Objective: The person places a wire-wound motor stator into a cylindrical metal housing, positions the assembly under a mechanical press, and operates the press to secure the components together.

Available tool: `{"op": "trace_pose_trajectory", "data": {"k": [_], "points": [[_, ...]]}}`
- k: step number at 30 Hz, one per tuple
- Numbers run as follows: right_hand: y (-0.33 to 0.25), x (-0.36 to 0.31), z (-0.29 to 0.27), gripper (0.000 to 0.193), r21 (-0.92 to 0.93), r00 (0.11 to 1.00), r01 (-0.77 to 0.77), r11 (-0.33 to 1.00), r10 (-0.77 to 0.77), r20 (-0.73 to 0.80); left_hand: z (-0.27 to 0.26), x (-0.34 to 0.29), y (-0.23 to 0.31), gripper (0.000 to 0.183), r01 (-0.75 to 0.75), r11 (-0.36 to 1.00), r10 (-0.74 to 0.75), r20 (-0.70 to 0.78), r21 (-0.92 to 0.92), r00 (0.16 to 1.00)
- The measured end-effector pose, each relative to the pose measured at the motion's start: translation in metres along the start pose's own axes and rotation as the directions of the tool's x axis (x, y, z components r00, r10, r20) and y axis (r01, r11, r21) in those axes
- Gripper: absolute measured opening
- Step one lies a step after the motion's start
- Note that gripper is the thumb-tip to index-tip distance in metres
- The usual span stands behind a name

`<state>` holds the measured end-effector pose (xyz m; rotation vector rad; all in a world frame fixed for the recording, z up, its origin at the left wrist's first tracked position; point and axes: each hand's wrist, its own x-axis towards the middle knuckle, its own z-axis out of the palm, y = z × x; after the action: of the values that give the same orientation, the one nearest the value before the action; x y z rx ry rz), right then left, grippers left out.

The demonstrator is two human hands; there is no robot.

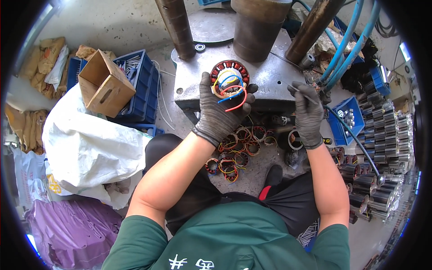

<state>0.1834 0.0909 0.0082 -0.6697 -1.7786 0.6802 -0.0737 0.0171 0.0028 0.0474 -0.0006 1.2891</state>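
Observation:
My left hand (218, 108), in a dark grey glove, is closed round a motor stator (220, 68). This ring has dark red copper windings, and yellow, blue and red leads curl out of it over my fingers. It is held above the front of a steel press bed (191, 83). My right hand (308, 114), gloved too, is off to the right of the bed with its fingers bent round a thin metal rod-like tool (307, 94). The tool's exact kind cannot be made out. The two hands are apart.
Thick steel columns (177, 27) and a ram (258, 31) rise from the bed, with a small bearing (199, 47) nearby. More wound stators (240, 159) lie on the floor. Metal cylinders (382, 130) are stacked right. A cardboard box (108, 90) tops blue crates (143, 85) left.

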Motion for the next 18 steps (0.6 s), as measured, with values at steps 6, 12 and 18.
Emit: {"op": "trace_pose_trajectory", "data": {"k": [6,12,18], "points": [[-0.075,0.008,0.001,0.019,0.616,0.986,-0.057,0.785,0.141,-0.089,0.000,0.000,-0.005,0.098,0.046,0.999,-0.046,-0.008,-0.025,0.999],[-0.083,0.004,0.012,0.018,0.513,0.995,-0.089,0.854,0.094,0.015,-0.001,0.002,-0.011,0.097,0.089,0.996,-0.089,-0.063,0.001,0.994],[-0.078,-0.002,0.015,0.016,0.499,0.982,-0.189,0.846,0.179,0.067,-0.001,0.003,-0.018,0.096,0.066,0.988,-0.030,-0.248,0.140,0.968]]}}
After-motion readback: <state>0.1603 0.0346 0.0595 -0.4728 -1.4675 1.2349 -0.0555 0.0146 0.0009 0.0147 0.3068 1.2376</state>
